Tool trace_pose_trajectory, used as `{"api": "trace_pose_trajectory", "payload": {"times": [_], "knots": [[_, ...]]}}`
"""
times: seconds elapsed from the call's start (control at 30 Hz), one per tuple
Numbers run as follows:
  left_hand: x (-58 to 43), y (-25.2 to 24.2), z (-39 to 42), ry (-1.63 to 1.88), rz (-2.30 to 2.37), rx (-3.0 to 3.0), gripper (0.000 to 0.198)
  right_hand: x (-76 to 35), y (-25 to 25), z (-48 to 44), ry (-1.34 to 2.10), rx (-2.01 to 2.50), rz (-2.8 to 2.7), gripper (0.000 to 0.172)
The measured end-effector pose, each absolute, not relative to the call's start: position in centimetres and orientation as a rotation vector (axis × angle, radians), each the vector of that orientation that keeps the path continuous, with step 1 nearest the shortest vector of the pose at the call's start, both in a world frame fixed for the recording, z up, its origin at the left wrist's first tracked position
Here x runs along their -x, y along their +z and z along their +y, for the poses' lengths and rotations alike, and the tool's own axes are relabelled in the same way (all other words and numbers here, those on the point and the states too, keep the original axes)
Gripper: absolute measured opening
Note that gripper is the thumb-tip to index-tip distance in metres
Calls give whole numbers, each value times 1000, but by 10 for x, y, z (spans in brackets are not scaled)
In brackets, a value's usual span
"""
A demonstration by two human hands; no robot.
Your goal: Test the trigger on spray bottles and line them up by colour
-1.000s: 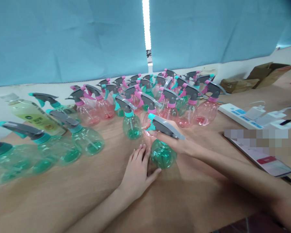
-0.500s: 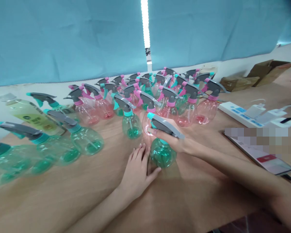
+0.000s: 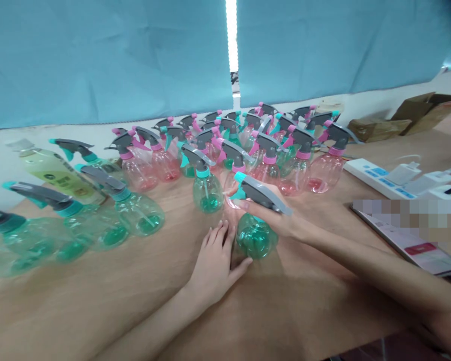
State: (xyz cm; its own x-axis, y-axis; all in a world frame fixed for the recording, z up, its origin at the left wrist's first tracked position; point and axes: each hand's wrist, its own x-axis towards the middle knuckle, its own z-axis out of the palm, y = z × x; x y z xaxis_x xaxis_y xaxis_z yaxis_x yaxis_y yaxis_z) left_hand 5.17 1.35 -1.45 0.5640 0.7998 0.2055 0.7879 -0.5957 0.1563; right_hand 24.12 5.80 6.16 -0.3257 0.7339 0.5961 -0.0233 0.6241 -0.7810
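Note:
A green spray bottle (image 3: 257,237) with a grey and turquoise trigger head stands upright on the table in front of me. My right hand (image 3: 268,208) is wrapped round its neck below the head, thumb on the near side and a fingertip showing beyond the trigger. Just left of the bottle, my left hand (image 3: 216,260) lies on the wooden table with its fingers stretched out. Its thumb is close to the bottle's base; whether they touch I cannot tell. Behind stands another green spray bottle (image 3: 208,193), beside a pink spray bottle (image 3: 238,168) partly hidden by my right hand.
Several pink and green spray bottles crowd the back, including a pink one (image 3: 326,170). More green bottles (image 3: 141,213) stand at left near a yellow-green labelled bottle (image 3: 56,170). At right are a power strip (image 3: 376,178), a phone (image 3: 409,240) and cardboard boxes (image 3: 417,113).
The whole view has shifted slightly, so things appear a little further right. A finger of my right hand now shows beyond the trigger. The bottle and my left hand have barely moved.

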Motion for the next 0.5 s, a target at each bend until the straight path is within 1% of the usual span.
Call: {"api": "trace_pose_trajectory", "payload": {"times": [0.23,0.5], "knots": [[-53,-12,13,381,1397,-2735,69,-240,60,56,890,646,-1706,19],[-54,-13,13,401,1395,-2725,70,-240,63,54,916,686,-1681,16]]}}
